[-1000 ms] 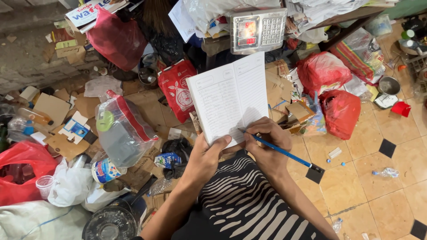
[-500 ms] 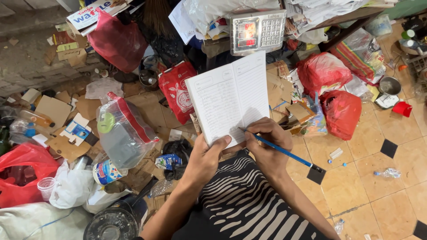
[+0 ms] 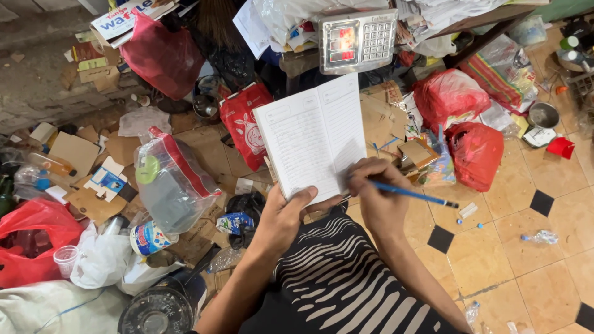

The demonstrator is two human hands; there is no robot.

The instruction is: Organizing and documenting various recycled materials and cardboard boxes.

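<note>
Blue pencil (image 3: 411, 193), slim, gripped in our right hand (image 3: 378, 198); the fingers are closed around it and its tip rests on the lower right-hand page, the shaft slanting out to the right over the floor.

White lined notebook (image 3: 312, 136), open, held upright and tilted in front of us near the middle of the scene. Our left hand (image 3: 286, 216) grips its near edge from below, thumb laid on the left page. Faint writing on the pages; we cannot read it.

Striped garment (image 3: 334, 278), black and white, at the near edge beneath both hands.

Floor (image 3: 501, 247), orange tile with black diamond insets, to the right. A crushed clear plastic bottle (image 3: 540, 237) lies there, well apart from the hands.

Two red plastic bags (image 3: 461, 117), filled, just right of the notebook and beyond the pencil.

Red printed pouch (image 3: 246, 124), just left of the notebook, on scattered cardboard.

Clear plastic bag (image 3: 170, 182) with a red strip, further left, holding a green lid and dark items.

Digital scale (image 3: 357, 40), grey with keypad and red display, directly beyond the notebook.

Red bag (image 3: 31, 247), near left, beside a white bag (image 3: 102, 260) and a plastic cup (image 3: 65, 260).

Glass lid (image 3: 154, 312), round, at the near edge, left of our left arm.
</note>
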